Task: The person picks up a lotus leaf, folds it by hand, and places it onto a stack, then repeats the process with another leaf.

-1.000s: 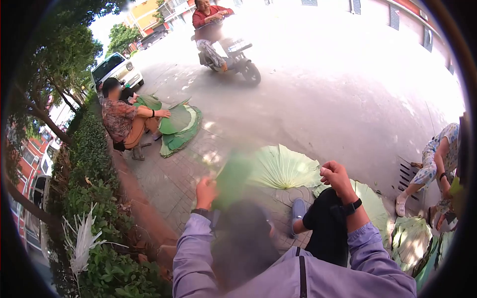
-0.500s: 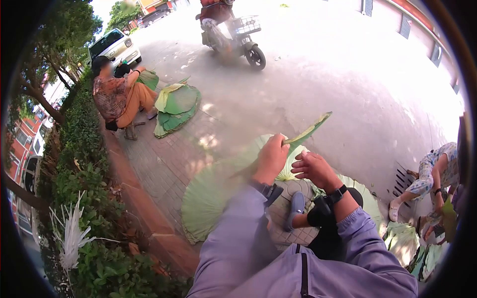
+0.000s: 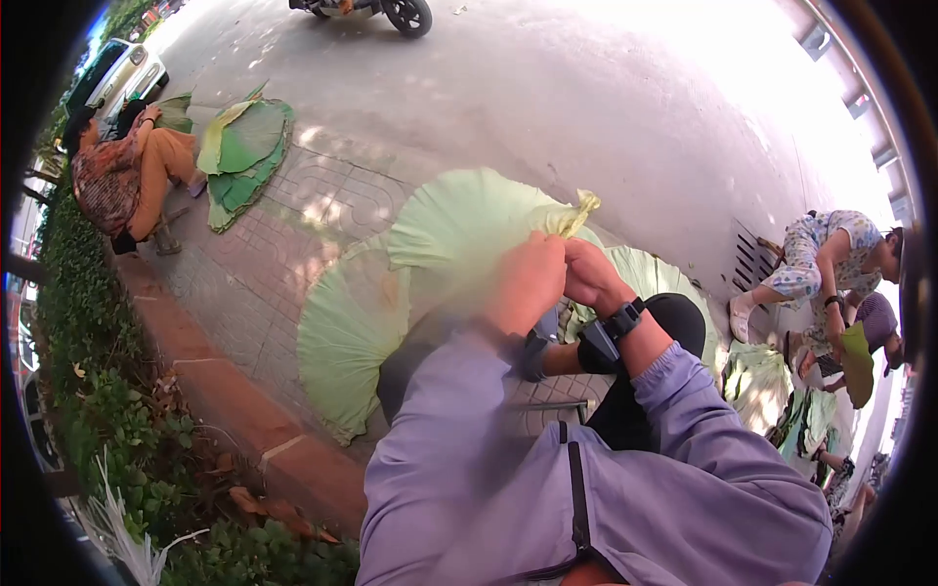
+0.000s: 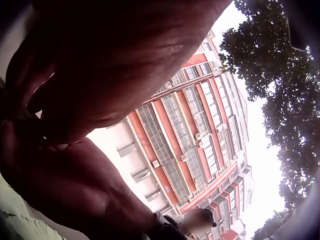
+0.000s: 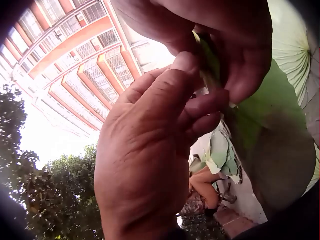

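A big pale-green lotus leaf (image 3: 469,215) spreads in front of me, its near right edge gathered into a twisted fold (image 3: 576,213). My left hand (image 3: 528,285) pinches the leaf at this fold. Against it, my right hand (image 3: 592,275) has its thumb and fingertips on the same gathered part. In the right wrist view the two hands meet fingertip to fingertip, and the green leaf (image 5: 280,135) hangs down beside them. More lotus leaves lie on the paving, one at the left (image 3: 347,337) and one at the right (image 3: 664,278). Fingers hide most of the fold in the left wrist view.
A brick kerb (image 3: 244,420) and hedge (image 3: 88,361) run along the left. Farther off, a seated person (image 3: 117,186) has a leaf pile (image 3: 249,146). At right, another person (image 3: 831,259) bends near a drain grate (image 3: 757,259). A motorbike wheel (image 3: 408,15) shows at the top.
The leaf has swung from my left side to the front and its edge is now gathered. My right hand has come in to meet the left. The motorbike has moved mostly out of view.
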### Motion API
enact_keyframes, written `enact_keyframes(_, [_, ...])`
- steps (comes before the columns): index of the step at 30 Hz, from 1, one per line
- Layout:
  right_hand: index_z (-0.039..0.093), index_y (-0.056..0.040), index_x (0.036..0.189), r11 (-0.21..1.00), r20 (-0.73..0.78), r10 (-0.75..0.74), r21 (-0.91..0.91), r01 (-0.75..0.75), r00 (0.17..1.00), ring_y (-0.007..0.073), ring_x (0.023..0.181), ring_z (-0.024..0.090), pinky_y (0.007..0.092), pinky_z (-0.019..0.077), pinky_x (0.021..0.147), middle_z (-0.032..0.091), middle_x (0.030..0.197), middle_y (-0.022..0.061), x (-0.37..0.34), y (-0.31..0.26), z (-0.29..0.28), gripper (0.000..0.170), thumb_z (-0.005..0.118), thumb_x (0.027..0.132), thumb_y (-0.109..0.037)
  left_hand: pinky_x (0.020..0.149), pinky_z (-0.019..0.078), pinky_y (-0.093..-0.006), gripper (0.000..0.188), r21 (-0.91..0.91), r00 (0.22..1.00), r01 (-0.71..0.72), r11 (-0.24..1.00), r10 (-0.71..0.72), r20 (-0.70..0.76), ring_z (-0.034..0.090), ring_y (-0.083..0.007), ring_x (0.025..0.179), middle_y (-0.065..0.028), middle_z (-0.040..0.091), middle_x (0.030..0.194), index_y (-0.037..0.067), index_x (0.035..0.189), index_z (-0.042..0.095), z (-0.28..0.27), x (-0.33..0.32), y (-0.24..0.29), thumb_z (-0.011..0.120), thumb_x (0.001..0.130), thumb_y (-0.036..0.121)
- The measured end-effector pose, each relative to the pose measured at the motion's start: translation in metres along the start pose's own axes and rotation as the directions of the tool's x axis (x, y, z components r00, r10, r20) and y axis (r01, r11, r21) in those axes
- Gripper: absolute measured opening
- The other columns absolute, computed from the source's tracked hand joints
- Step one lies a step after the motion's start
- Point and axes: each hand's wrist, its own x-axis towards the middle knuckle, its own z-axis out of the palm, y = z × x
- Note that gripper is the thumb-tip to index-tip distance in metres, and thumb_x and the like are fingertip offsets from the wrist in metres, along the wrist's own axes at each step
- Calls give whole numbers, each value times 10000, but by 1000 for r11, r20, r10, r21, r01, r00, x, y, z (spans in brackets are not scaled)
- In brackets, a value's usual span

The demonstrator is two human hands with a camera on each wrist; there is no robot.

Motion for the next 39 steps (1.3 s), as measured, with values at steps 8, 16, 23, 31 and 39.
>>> enact_keyframes(8, [670, -17, 985, 693, 317, -272, -591, 414, 908, 165, 885, 646, 335, 542, 738, 693, 994, 82, -17, -9, 8, 105, 614, 998, -105, 833, 545, -494, 269, -86, 996, -91, 992, 91, -7, 691, -381, 974, -166, 687, 1079, 51, 1103, 641, -23, -15, 28, 667, 907, 232])
enact_keyframes(16, [642, -11, 958, 975, -144, 223, 25, -221, 964, 273, 906, 702, 400, 545, 727, 696, 939, 103, 27, -32, 4, 147, 621, 1003, -149, 809, 540, -483, 258, -152, 996, -75, 986, 67, -57, 677, -377, 956, -177, 672, 1055, 40, 1081, 625, -47, -23, 34, 690, 900, 213])
enact_keyframes(23, [620, 11, 1063, 907, -180, 127, 419, -41, 975, 329, 1071, 716, 375, 583, 791, 678, 1112, 169, 80, -44, 6, 184, 542, 1063, -155, 816, 537, -475, 282, -242, 986, -91, 966, 53, -157, 663, -375, 977, -163, 665, 1059, 44, 1126, 621, -57, -31, 30, 700, 895, 186])
enact_keyframes(31, [617, 25, 1078, 821, -182, -22, 558, 121, 983, 323, 1014, 709, 406, 608, 832, 693, 1080, 168, 151, -25, -12, 168, 602, 1037, -137, 826, 535, -464, 330, -319, 981, -123, 940, 67, -182, 662, -379, 987, -179, 667, 1093, 13, 1135, 613, -67, -37, 31, 731, 854, 137])
enact_keyframes(39, [589, -10, 1064, 735, -270, 200, 677, 38, 942, 415, 1179, 604, 477, 544, 918, 619, 1150, 168, 188, 54, -31, 116, 588, 1038, -123, 798, 538, -429, 423, -310, 991, -95, 946, 60, -122, 671, -341, 963, -152, 674, 1128, 11, 1162, 640, -76, -43, 23, 785, 779, 119])
